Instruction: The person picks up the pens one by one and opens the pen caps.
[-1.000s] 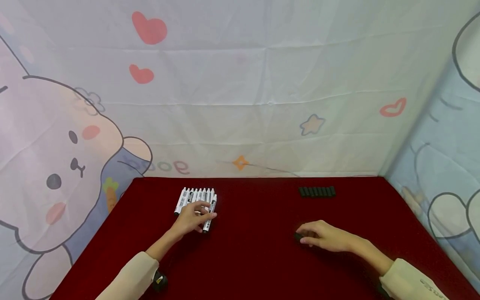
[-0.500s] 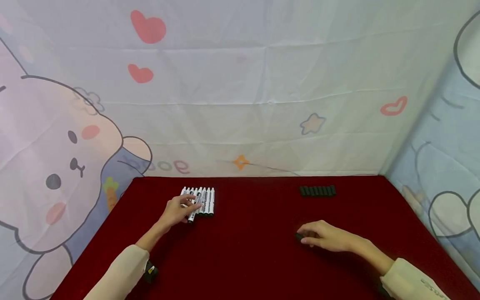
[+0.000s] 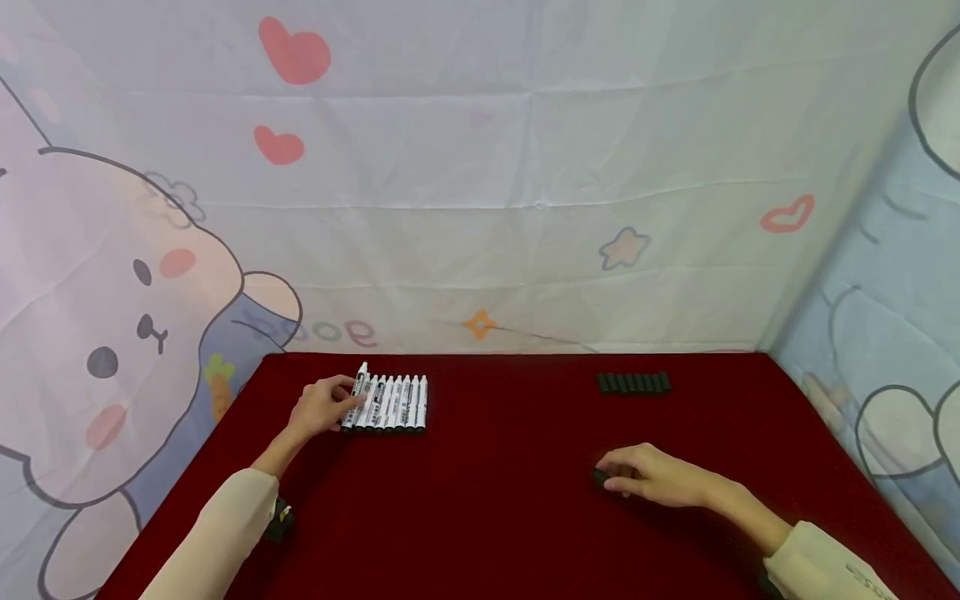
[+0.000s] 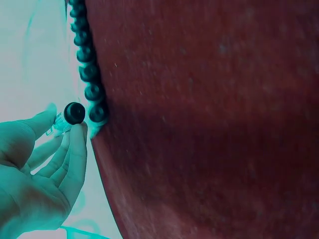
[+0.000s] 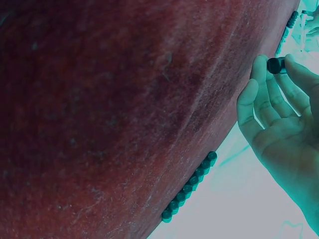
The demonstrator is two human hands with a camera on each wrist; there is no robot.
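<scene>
A person works at a red table [image 3: 510,500] hung about with a cartoon-printed cloth [image 3: 480,208]. The left hand [image 3: 324,405] pinches a white marker [image 3: 359,393] between thumb and fingertips at the left end of a row of markers [image 3: 392,403], which lies side by side near the table's far left edge; the wrist view shows the marker's dark end [image 4: 75,113] just beside the ends of the row. The right hand [image 3: 651,473] rests on the table well to the right, its fingers curled round a small black cap [image 3: 597,476], seen also from the right wrist [image 5: 275,65]. A row of black caps [image 3: 633,382] lies near the far right edge, well apart from both hands. Judged from this layout, the step in hand is the pairing of one marker with one cap. The next move calls for lifting the marker clear of its neighbours without disturbing them, then bringing both hands together with cap and marker end aligned.
</scene>
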